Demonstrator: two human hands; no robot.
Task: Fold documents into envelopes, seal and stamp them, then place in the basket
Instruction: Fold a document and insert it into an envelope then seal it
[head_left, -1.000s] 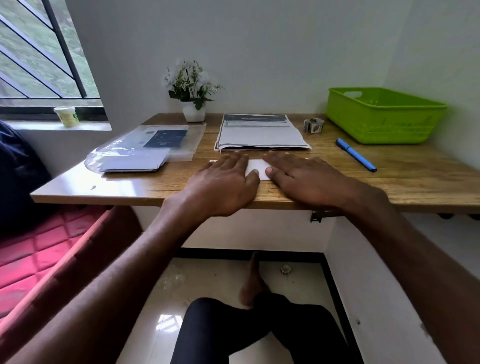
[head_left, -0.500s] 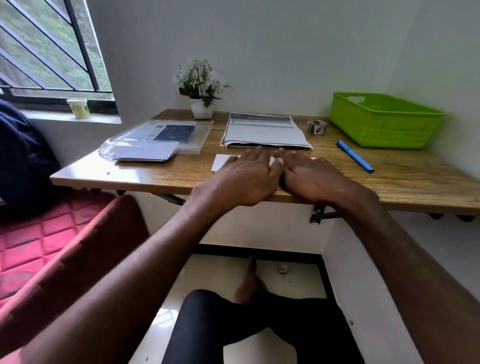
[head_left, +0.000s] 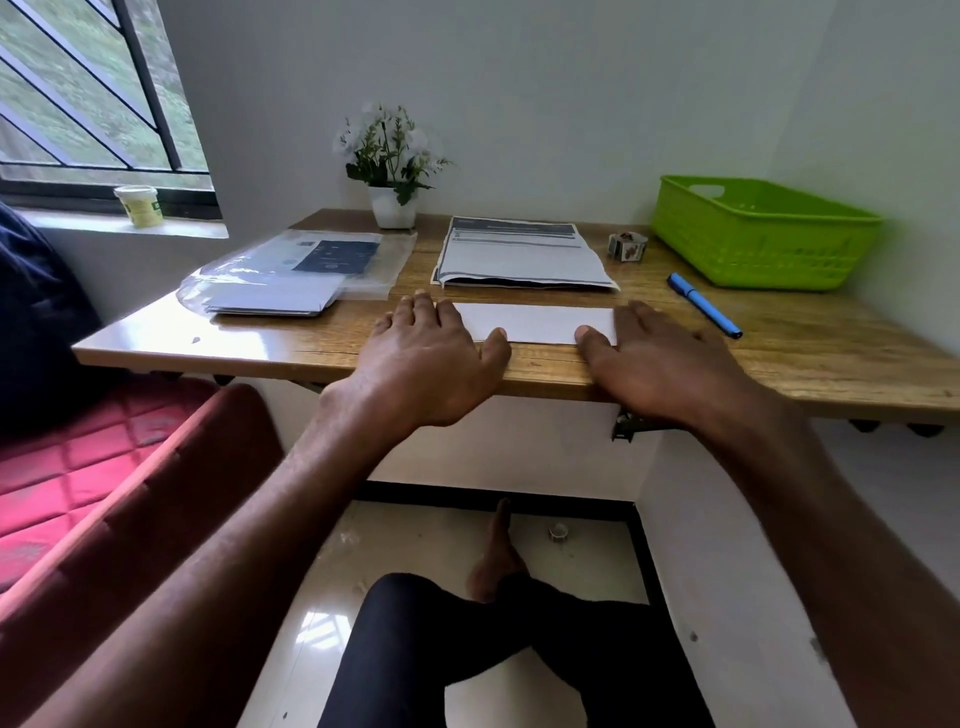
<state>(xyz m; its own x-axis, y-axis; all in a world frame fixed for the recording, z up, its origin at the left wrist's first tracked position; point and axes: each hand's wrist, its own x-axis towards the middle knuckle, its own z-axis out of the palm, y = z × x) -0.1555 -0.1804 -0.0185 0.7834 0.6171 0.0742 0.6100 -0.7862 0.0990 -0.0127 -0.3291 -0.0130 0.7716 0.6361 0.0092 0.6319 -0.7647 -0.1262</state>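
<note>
A folded white paper strip (head_left: 535, 323) lies flat on the wooden table near its front edge. My left hand (head_left: 434, 345) lies flat over the strip's left end, fingers straight. At the right end, my right hand (head_left: 652, 348) presses down the same way. Behind the strip sits a stack of printed documents (head_left: 519, 252). A clear plastic pack of envelopes (head_left: 280, 278) lies at the left. The green basket (head_left: 758, 236) stands at the back right, with a small roll of stamps (head_left: 627, 246) beside it.
A blue pen (head_left: 704, 312) lies right of my right hand. A potted white-flowered plant (head_left: 392, 161) stands against the back wall. A red cushioned seat (head_left: 78, 483) is at the left, below the table edge (head_left: 291, 364). A small tub (head_left: 137, 205) sits on the window sill.
My hands were together over the middle of the paper; they have slid apart to its two ends, uncovering the strip's middle.
</note>
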